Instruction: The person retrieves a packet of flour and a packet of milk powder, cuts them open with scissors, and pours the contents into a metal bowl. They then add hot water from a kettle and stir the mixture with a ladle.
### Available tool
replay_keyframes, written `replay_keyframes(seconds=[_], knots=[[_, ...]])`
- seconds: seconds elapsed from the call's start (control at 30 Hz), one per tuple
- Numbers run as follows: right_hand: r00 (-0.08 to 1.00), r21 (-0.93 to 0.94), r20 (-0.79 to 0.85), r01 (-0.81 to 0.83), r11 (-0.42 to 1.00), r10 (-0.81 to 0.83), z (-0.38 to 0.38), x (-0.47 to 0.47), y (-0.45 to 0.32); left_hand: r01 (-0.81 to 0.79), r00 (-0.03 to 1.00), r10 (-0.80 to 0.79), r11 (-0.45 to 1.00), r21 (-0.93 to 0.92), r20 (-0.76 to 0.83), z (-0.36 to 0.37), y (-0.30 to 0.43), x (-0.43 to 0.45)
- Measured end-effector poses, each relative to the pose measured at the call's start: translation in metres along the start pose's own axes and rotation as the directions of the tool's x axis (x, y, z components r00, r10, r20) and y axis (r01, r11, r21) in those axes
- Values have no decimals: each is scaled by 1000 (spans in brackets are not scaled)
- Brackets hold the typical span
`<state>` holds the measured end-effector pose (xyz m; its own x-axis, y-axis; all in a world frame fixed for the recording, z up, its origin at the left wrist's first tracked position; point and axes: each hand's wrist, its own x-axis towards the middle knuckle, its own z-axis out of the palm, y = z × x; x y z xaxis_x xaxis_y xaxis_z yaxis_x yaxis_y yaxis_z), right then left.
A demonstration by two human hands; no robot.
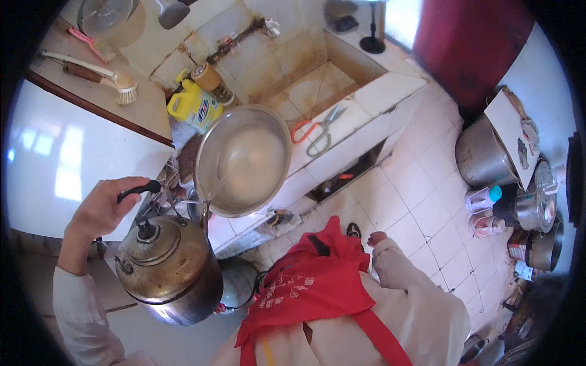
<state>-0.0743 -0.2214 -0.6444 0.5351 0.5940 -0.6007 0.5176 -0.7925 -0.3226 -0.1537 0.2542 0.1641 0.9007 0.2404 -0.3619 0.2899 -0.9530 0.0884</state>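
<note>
My left hand (103, 206) grips the black handle of an old metal kettle (165, 270), its lid on and its body browned and scuffed. The kettle is held in the air at the left, its spout over the near rim of a steel basin (245, 160). A thin stream seems to run from the spout into the basin, which holds cloudy liquid. My right hand (377, 238) hangs low beside the red apron (302, 283), mostly hidden by the sleeve, its fingers partly seen and away from any object.
Scissors (318, 130) with red and green handles lie on the tiled sink edge. Behind the basin stand a yellow bottle (194, 105) and a brown jar (212, 82). Brushes (105, 78) rest on the left ledge. Big pots (485, 153) and jugs (483, 199) line the right wall.
</note>
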Motion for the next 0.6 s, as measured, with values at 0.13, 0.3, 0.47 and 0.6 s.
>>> replay_keyframes(seconds=[0.13, 0.3, 0.47, 0.6], knots=[[999, -35, -20, 37, 999, -38, 8, 5, 8, -38, 999, 38, 999, 17, 2, 0, -4, 3], [998, -40, -51, 42, 998, -44, 38, 16, 40, -30, 1000, 30, 999, 11, 5, 7, -13, 4], [996, 27, 6, -84, 996, 84, -5, 2, 3, -71, 998, 71, 997, 41, 3, 1, -5, 5], [999, 38, -5, -48, 998, 48, 0, 6, 14, 101, 989, -109, 992, 79, 104, 2, 5, 10]])
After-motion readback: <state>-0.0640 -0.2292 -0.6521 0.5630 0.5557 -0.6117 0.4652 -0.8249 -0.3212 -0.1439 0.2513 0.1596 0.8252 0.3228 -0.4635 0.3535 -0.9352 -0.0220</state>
